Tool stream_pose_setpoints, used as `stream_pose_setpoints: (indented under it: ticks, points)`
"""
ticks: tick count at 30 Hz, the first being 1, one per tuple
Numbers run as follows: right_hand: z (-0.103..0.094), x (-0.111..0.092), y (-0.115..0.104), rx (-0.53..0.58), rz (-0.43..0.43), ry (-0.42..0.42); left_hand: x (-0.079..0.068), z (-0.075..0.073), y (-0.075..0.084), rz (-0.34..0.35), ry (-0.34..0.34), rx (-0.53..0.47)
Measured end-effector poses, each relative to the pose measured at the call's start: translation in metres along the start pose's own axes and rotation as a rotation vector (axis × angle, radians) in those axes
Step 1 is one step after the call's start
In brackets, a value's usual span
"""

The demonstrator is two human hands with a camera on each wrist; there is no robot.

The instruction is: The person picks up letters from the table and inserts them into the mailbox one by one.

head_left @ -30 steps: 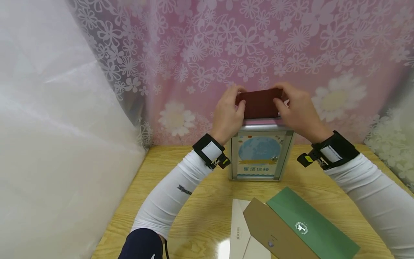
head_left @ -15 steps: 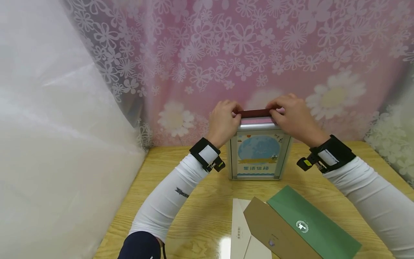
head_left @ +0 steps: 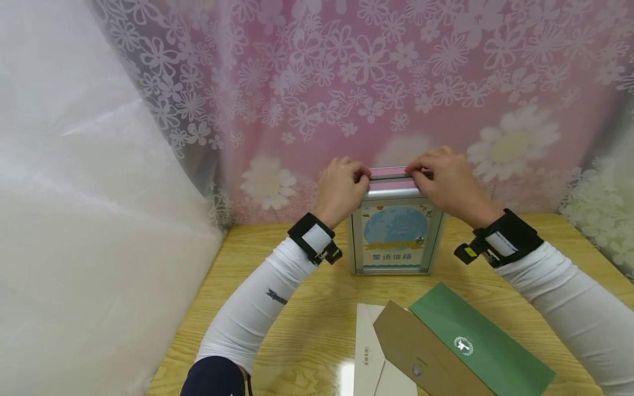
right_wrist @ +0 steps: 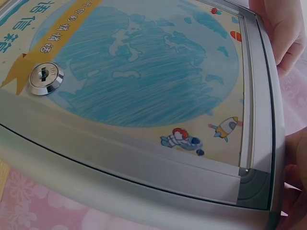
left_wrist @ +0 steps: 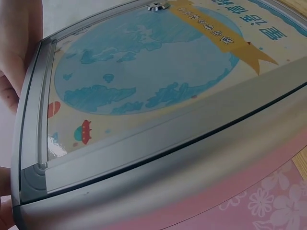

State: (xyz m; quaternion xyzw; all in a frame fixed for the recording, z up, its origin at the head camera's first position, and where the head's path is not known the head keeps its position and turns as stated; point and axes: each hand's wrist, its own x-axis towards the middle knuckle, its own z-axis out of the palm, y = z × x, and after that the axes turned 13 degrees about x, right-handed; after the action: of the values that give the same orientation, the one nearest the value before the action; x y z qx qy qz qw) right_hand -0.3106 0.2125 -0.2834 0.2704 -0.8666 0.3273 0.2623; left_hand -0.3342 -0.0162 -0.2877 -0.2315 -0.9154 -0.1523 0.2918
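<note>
For balance, I think, my left hand (head_left: pixel 342 190) and right hand (head_left: pixel 448 181) curl narrowly atop the silver-framed rectangular metal box (head_left: pixel 395 234) near the far edge of the tabletop (head_left: pixel 307 327), whether pinching, I cannot tell.

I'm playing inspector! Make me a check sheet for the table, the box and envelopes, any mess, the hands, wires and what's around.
Surface: wood-grain table, with a shiny spot near the front.
Box: metal-framed box standing upright; no key in its lock.
Envelopes: brown envelope lying partly over the cream envelope; green envelope alongside the brown one.
Clutter: nothing seen.
Hands: left hand and right hand at opposite ends of the box's top, fingers bent; can't tell whether they pinch anything.
Cables: short black cord near the left elbow.
Surroundings: pink flowered curtain behind; white sheeting at the picture's left.
</note>
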Motion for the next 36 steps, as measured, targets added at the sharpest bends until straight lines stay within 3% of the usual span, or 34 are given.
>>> stream_pose_setpoints:
  ticks: [7,12,25,31,36]
  points:
    - [-0.006,-0.007,-0.001,0.02,-0.018,0.03,-0.003,0.001,-0.002,0.016,0.021,-0.017]
    - [-0.017,-0.02,-0.002,0.028,-0.03,0.062,-0.013,-0.004,-0.007,0.063,0.095,-0.05]
    - [-0.048,-0.08,-0.005,-0.066,0.032,0.044,-0.067,-0.022,-0.018,0.095,0.186,0.002]
    - [-0.052,-0.108,-0.003,-0.098,0.078,-0.02,-0.098,-0.019,-0.017,0.11,0.133,0.032]
    - [-0.05,-0.126,-0.003,-0.115,0.144,-0.098,-0.124,-0.011,-0.016,0.11,-0.01,0.088]
